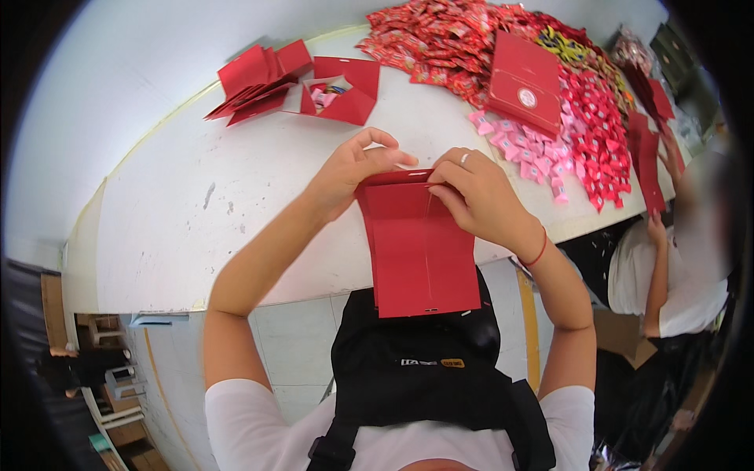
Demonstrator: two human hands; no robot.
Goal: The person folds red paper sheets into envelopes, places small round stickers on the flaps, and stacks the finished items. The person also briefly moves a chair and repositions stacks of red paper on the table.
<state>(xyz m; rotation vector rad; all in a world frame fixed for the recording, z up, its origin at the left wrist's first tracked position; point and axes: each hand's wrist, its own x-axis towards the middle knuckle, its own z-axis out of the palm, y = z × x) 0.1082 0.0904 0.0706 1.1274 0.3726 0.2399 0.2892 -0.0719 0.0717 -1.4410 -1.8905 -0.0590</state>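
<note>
The white bench [267,177] before you carries a heap of red packets [432,47]. The folded red carton [424,255] reaches past its near edge; your right grip [475,188] pinches the carton's top, but your left grip's [353,173] hold cannot be told.

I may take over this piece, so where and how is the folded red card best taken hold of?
Probably at the near end of the folded red card, coming from the near side, with the thumb on its visible face. It is thin and flat, and that straight end shows unobstructed over the black apron, whereas the left hand and right hand are at the far end.
</note>
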